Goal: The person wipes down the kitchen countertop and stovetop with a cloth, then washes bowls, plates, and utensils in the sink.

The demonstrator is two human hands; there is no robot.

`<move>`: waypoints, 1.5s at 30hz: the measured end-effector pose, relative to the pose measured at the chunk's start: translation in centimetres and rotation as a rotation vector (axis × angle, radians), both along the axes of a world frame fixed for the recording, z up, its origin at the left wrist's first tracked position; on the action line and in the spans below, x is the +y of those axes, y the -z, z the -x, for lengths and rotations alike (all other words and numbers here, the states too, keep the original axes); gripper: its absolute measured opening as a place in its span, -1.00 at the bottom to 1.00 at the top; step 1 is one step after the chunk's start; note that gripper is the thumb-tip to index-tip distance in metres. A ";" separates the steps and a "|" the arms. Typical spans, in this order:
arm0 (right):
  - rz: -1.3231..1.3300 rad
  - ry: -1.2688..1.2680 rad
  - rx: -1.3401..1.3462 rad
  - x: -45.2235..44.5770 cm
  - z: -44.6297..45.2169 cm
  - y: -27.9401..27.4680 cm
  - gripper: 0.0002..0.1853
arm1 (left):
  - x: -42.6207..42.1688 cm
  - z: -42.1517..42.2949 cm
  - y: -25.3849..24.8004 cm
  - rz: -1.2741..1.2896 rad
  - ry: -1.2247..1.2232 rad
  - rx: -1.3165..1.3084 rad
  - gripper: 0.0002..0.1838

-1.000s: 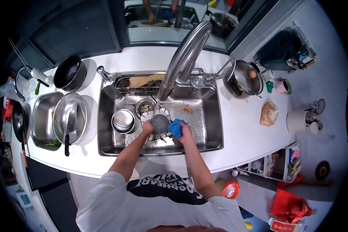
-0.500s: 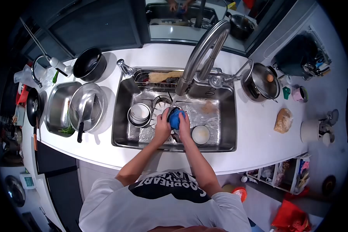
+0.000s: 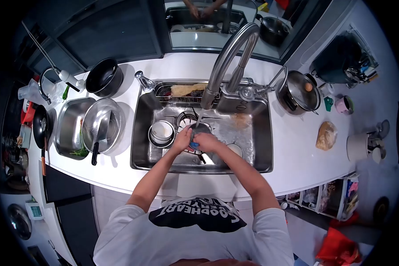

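Observation:
Under the faucet (image 3: 213, 88), my left hand (image 3: 181, 141) grips the left side of a dark round bowl (image 3: 201, 128). My right hand (image 3: 205, 142) is closed on a blue cloth (image 3: 193, 144), pressed against the bowl; most of the cloth is hidden by my fingers. Water runs from the spout onto the bowl. White stacked bowls (image 3: 161, 131) sit to the left in the sink (image 3: 257, 146). A pale round dish (image 3: 235, 150) lies partly behind my right forearm. White dishware shows beneath my hands.
A glass bowl with a knife (image 3: 103, 128) stands at the small left sink (image 3: 66, 133). Behind it is a black pot (image 3: 104, 77). At the right are a lidded pot (image 3: 299, 93) and a bagged item (image 3: 326, 135). A wire rack (image 3: 186, 92) spans the sink's back.
The view has shifted. My right hand first brought the blue cloth left to the dark bowl, and now its fingers curl over the cloth inside it, forearm angled further right.

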State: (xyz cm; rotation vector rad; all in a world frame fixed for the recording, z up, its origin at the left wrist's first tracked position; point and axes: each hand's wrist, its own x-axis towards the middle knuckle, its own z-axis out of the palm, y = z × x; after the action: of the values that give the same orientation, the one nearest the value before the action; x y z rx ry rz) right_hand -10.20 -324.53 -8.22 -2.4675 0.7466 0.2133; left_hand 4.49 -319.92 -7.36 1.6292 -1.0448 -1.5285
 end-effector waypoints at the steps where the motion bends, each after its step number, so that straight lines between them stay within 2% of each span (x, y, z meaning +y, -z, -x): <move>1: 0.151 -0.077 0.067 -0.1 0.2 -0.2 -0.82 | 0.1 0.1 -0.1 -0.008 0.003 -0.004 -0.53; 4: 0.399 0.218 0.043 -0.2 -0.5 0.8 -0.82 | -0.2 0.7 0.9 0.029 -0.058 0.053 -0.54; 7: 0.354 0.641 -0.281 -0.1 -1.7 2.6 -0.80 | 0.0 1.6 1.2 0.044 -0.119 0.092 -0.54; 10: 0.052 0.899 -0.500 0.7 -2.5 3.9 -0.72 | 0.4 1.9 0.8 -0.032 -0.148 -0.001 -0.51; 11: -0.066 0.973 -0.562 0.9 -2.8 4.2 -0.71 | 0.4 1.8 1.9 0.019 -0.165 -0.027 -0.49; 14: -0.673 0.945 -0.739 1.2 -2.7 4.6 -0.70 | -0.5 0.4 4.4 0.113 -0.106 -0.105 -0.51; 15: -0.658 0.865 -0.758 1.2 -2.8 4.8 -0.73 | -0.3 0.5 1.2 0.072 -0.089 -0.069 -0.51; 18: -0.356 0.454 -0.372 0.3 -1.8 2.4 -0.77 | -0.3 0.1 -0.2 0.061 -0.078 -0.122 -0.58; 19: -0.093 0.287 -0.272 0.4 -1.4 1.7 -0.78 | -0.5 -0.5 0.6 0.089 -0.013 -0.184 -0.60; 22: 0.190 -0.028 0.160 0.1 -0.8 0.6 -0.85 | 0.0 -0.6 0.7 0.180 0.081 -0.409 -0.62; 24: 0.441 0.064 0.022 0.0 -0.9 2.0 -0.86 | 0.0 -0.5 -0.5 0.099 0.017 -0.424 -0.59; 25: 0.568 0.107 -0.047 -0.1 -0.9 2.6 -0.86 | -0.2 -0.6 -0.5 0.060 -0.035 -0.382 -0.59; 26: 0.543 0.229 -0.095 -0.5 -0.8 3.1 -0.85 | -0.4 -0.6 -0.4 0.022 -0.089 -0.340 -0.59; 29: 0.462 0.544 -0.303 -0.4 -1.5 0.0 -0.80 | -0.5 -1.9 2.0 -0.103 -0.273 -0.026 -0.63; 32: 0.335 0.755 -0.576 -0.7 -0.6 -2.3 -0.76 | -0.2 -2.7 3.9 -0.485 -0.469 0.353 -0.67; 33: 0.243 0.806 -0.640 -0.3 -0.4 -3.1 -0.75 | -0.1 -3.2 8.1 -0.546 -0.559 0.551 -0.71; 34: 0.151 0.857 -0.701 0.2 -0.2 -3.5 -0.75 | 0.0 -3.4 9.2 -0.647 -0.535 0.870 -0.71; 36: 0.219 0.735 -0.790 2.3 -0.9 -1.8 -0.71 | 0.2 -3.3 10.3 -0.831 -0.448 1.516 -0.71; 37: 0.254 0.674 -0.832 3.4 -1.4 -1.5 -0.69 | 0.3 -2.1 8.7 -0.694 -0.492 1.397 -0.72; 39: 0.289 0.558 -0.716 5.1 -2.3 -1.9 -0.66 | 0.2 1.6 5.4 -0.424 -0.563 1.148 -0.74; 41: 0.324 0.443 -0.649 5.0 -2.3 -2.1 -0.61 | 0.5 2.6 3.7 -0.479 -0.588 1.070 -0.74; 43: 0.285 0.534 -0.636 3.4 -2.3 -1.0 -0.62 | 1.0 2.8 2.9 -0.534 -0.607 0.982 -0.73; 45: 0.303 0.718 -0.584 1.2 -2.7 -0.2 -0.69 | 1.5 1.3 7.4 -0.667 -0.371 1.265 -0.72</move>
State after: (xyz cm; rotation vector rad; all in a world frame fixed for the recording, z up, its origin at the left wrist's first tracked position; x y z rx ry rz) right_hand -7.55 -323.29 -7.99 -2.1569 1.3780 -0.8938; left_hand 3.23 -318.38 -14.79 0.7442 0.4557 -2.1838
